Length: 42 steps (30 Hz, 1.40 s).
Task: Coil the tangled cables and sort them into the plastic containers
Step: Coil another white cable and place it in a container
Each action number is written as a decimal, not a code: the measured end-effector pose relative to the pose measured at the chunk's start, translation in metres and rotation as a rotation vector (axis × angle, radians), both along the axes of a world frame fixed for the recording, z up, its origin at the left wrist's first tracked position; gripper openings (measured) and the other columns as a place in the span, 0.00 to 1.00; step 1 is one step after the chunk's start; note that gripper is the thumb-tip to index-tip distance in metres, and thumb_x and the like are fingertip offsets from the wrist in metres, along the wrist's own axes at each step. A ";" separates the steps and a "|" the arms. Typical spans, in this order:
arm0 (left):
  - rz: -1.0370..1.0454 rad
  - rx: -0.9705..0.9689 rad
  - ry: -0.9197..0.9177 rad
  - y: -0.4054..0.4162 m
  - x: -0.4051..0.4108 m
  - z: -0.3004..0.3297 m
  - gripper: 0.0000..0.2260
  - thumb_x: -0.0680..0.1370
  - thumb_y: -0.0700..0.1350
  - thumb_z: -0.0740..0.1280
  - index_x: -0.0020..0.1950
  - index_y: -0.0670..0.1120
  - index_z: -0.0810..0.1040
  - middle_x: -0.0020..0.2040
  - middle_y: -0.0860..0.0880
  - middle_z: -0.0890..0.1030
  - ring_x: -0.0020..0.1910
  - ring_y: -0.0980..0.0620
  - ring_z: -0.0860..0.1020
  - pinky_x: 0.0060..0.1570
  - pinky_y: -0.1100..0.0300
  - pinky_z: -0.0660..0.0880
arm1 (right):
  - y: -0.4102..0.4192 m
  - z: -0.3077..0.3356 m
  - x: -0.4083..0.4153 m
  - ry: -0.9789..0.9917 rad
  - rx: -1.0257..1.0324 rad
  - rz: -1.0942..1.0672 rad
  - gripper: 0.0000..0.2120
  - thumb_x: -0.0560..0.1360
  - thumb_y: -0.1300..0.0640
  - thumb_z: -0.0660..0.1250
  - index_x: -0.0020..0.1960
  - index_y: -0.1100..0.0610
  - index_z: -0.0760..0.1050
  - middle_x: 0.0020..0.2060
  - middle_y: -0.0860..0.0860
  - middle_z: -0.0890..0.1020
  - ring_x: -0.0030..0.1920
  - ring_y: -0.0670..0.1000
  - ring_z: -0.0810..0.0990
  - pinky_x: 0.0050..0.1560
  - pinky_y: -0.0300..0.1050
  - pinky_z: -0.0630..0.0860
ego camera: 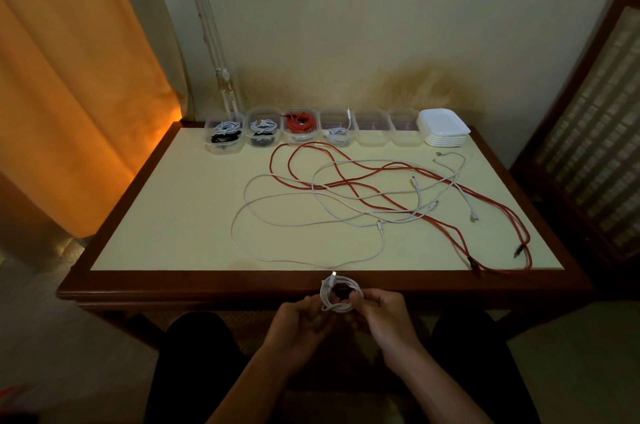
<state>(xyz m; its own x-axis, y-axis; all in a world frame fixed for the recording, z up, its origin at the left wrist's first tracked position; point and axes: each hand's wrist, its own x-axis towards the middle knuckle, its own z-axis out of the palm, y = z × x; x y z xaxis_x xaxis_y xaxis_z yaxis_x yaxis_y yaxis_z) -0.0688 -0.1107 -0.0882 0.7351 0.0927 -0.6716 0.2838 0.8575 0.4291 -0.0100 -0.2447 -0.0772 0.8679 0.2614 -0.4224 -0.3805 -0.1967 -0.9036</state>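
both hands [341, 311] pinch a white coil [338, 295] at 6; four containers [263, 131] filled at 12, two empty, red+white tangle [363, 195] left on surface [166, 216].

Wood-rimmed table [145, 202], row of clear containers [372, 133], white lid stack [443, 127], loose red cables [346, 178] tangled with white cables [277, 197]

Dim room, orange curtain [79, 84] left

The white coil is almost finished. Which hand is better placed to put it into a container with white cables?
Probably the right hand: it grips the white coil, and the fourth container already holds a white cable. The left hand only steadies the coil.
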 end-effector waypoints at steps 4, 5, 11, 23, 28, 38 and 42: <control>-0.044 0.049 -0.153 0.002 0.002 0.007 0.14 0.79 0.37 0.57 0.59 0.36 0.78 0.56 0.38 0.82 0.53 0.43 0.81 0.56 0.51 0.74 | -0.002 -0.002 0.001 -0.006 0.054 -0.005 0.08 0.79 0.62 0.66 0.47 0.63 0.83 0.36 0.57 0.86 0.35 0.49 0.81 0.33 0.37 0.75; -0.055 0.099 -0.205 0.003 0.003 0.010 0.15 0.79 0.37 0.57 0.61 0.37 0.78 0.58 0.38 0.81 0.55 0.43 0.81 0.57 0.51 0.74 | -0.002 -0.002 0.001 -0.013 0.067 -0.001 0.09 0.79 0.61 0.66 0.47 0.63 0.83 0.34 0.56 0.85 0.34 0.48 0.80 0.32 0.36 0.74; -0.104 0.348 -0.219 0.003 0.021 0.019 0.14 0.79 0.35 0.61 0.65 0.41 0.70 0.57 0.41 0.82 0.55 0.44 0.82 0.51 0.53 0.78 | -0.004 -0.002 0.002 -0.045 0.118 0.036 0.10 0.80 0.62 0.64 0.48 0.63 0.83 0.32 0.54 0.83 0.32 0.46 0.77 0.33 0.37 0.73; -0.187 0.561 -0.172 0.025 0.071 0.028 0.14 0.81 0.41 0.63 0.65 0.51 0.69 0.59 0.46 0.79 0.58 0.48 0.79 0.59 0.48 0.77 | 0.000 0.009 0.047 0.014 0.272 -0.149 0.08 0.80 0.61 0.65 0.54 0.61 0.82 0.46 0.57 0.86 0.49 0.54 0.83 0.55 0.50 0.79; -0.211 0.788 -0.083 0.047 0.106 0.040 0.11 0.79 0.40 0.66 0.62 0.48 0.76 0.58 0.44 0.79 0.57 0.46 0.79 0.52 0.52 0.80 | -0.003 0.016 0.080 -0.021 0.223 -0.178 0.08 0.79 0.63 0.66 0.56 0.59 0.82 0.47 0.56 0.85 0.49 0.53 0.82 0.54 0.51 0.81; -0.380 1.416 -0.083 0.092 0.187 0.050 0.07 0.79 0.42 0.63 0.55 0.49 0.77 0.54 0.48 0.79 0.51 0.51 0.77 0.49 0.56 0.77 | 0.017 0.062 0.163 -0.155 0.086 -0.086 0.07 0.78 0.66 0.66 0.45 0.61 0.83 0.32 0.53 0.80 0.35 0.51 0.77 0.41 0.45 0.76; -0.439 1.612 -0.104 0.113 0.226 0.043 0.09 0.79 0.41 0.64 0.58 0.44 0.77 0.54 0.47 0.79 0.51 0.51 0.76 0.47 0.59 0.70 | 0.030 0.076 0.214 -0.191 0.053 -0.116 0.06 0.77 0.68 0.66 0.46 0.63 0.82 0.32 0.55 0.80 0.34 0.52 0.76 0.40 0.45 0.75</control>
<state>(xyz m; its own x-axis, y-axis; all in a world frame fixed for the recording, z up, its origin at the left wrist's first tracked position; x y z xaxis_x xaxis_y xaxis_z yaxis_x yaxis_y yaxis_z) 0.1573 0.0025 -0.0448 0.9229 0.3816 -0.0509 0.2821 -0.5805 0.7639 0.2036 -0.2148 -0.0007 0.9565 0.1723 -0.2354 -0.2184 -0.1119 -0.9694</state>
